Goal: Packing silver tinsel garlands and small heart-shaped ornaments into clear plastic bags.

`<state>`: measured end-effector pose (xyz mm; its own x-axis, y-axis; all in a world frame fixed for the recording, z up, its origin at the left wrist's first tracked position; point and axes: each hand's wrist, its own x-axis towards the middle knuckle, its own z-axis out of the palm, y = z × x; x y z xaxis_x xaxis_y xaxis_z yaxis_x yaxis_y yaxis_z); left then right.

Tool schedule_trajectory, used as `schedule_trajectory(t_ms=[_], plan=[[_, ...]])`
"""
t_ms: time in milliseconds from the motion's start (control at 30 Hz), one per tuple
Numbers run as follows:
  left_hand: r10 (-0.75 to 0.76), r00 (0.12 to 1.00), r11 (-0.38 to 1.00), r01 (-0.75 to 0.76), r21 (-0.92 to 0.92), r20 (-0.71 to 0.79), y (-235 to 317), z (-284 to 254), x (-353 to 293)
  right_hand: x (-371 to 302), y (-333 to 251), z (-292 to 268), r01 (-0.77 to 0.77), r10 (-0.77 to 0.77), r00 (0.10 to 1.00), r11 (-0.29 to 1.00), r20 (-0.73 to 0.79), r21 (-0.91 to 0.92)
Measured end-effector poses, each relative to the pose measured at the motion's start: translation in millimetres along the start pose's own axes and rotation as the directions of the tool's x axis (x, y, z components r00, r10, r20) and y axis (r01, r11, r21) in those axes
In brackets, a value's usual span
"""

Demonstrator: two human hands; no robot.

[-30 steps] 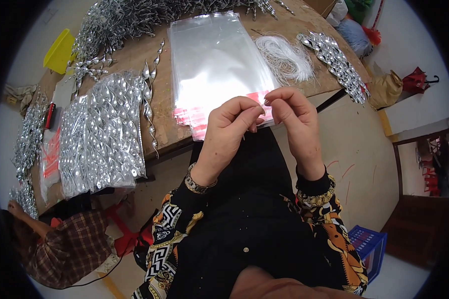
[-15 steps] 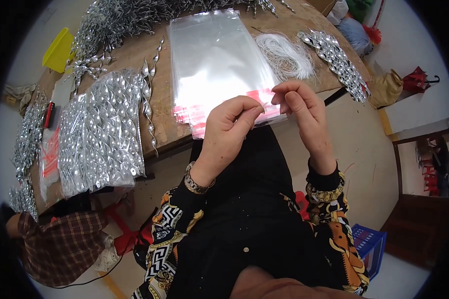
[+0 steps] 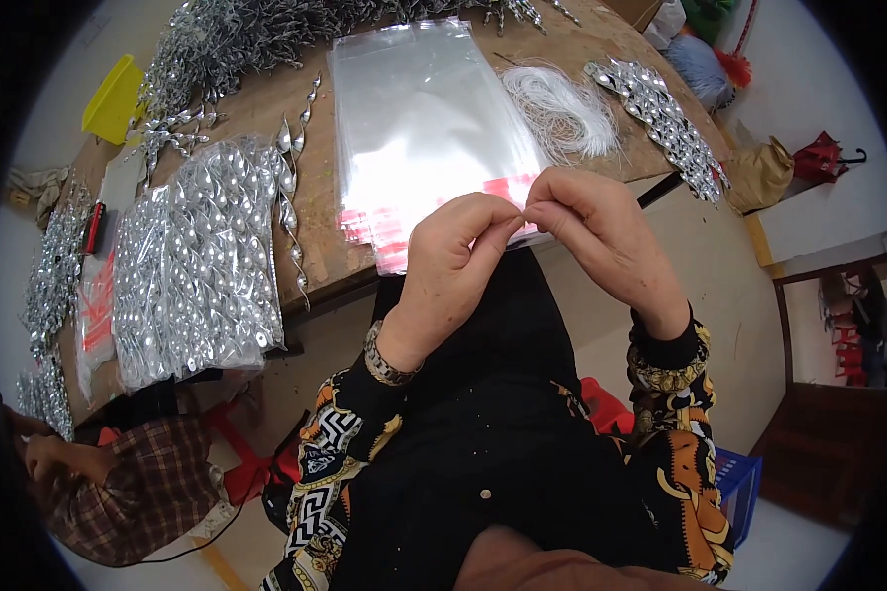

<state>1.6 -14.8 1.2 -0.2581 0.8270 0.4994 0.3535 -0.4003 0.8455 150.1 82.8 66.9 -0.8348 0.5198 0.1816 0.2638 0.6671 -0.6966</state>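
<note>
My left hand (image 3: 453, 271) and my right hand (image 3: 606, 236) meet fingertip to fingertip just off the table's front edge. Both are closed in a pinch; whatever lies between the fingertips is too small to make out. Behind them lies a stack of clear plastic bags (image 3: 424, 108) with red-and-white printed ends toward me. A hank of thin white string (image 3: 567, 113) rests right of the bags. To the left, silver twisted ornaments (image 3: 202, 256) fill clear packaging, and a loose silver twisted strand (image 3: 288, 187) lies between them and the bags.
More silver twists (image 3: 660, 123) lie at the table's right edge, and a large silver heap (image 3: 227, 59) at the back left. A yellow bin (image 3: 113, 103) stands beyond it. A co-worker in a plaid shirt (image 3: 158, 473) sits lower left. A blue plastic crate (image 3: 734, 483) is at lower right.
My right hand has moved left and closed its fingers against my left fingertips; the two were apart before. The co-worker's arm and hand have come into view.
</note>
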Motion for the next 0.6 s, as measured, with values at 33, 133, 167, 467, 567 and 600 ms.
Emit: schedule_trajectory(t_ms=[33,133,167,467,567,600], plan=[[-0.014,1.000,1.000,0.014,-0.008,-0.006,3,0,1,0,-1,0,0.023,-0.023,1.000,1.000,-0.012,-0.009],[-0.029,0.999,0.999,0.028,-0.030,-0.015,4,-1,1,0,-3,-1,-0.020,0.019,1.000,0.999,0.010,0.042],[-0.030,0.999,0.999,0.029,-0.042,-0.016,3,-2,1,0,-3,-1,-0.018,0.017,1.000,0.999,0.011,0.042],[-0.169,0.985,0.942,0.173,-0.287,0.039,1,-6,2,-2,7,3,-0.082,0.099,0.995,0.790,0.005,0.608],[-0.260,0.965,0.881,0.256,-0.398,0.044,-2,-8,3,-2,16,11,-0.024,0.094,0.994,0.678,-0.054,0.735],[-0.260,0.965,0.881,0.255,-0.398,0.043,-4,-7,3,-2,16,15,-0.019,0.117,0.991,0.606,-0.066,0.795]])
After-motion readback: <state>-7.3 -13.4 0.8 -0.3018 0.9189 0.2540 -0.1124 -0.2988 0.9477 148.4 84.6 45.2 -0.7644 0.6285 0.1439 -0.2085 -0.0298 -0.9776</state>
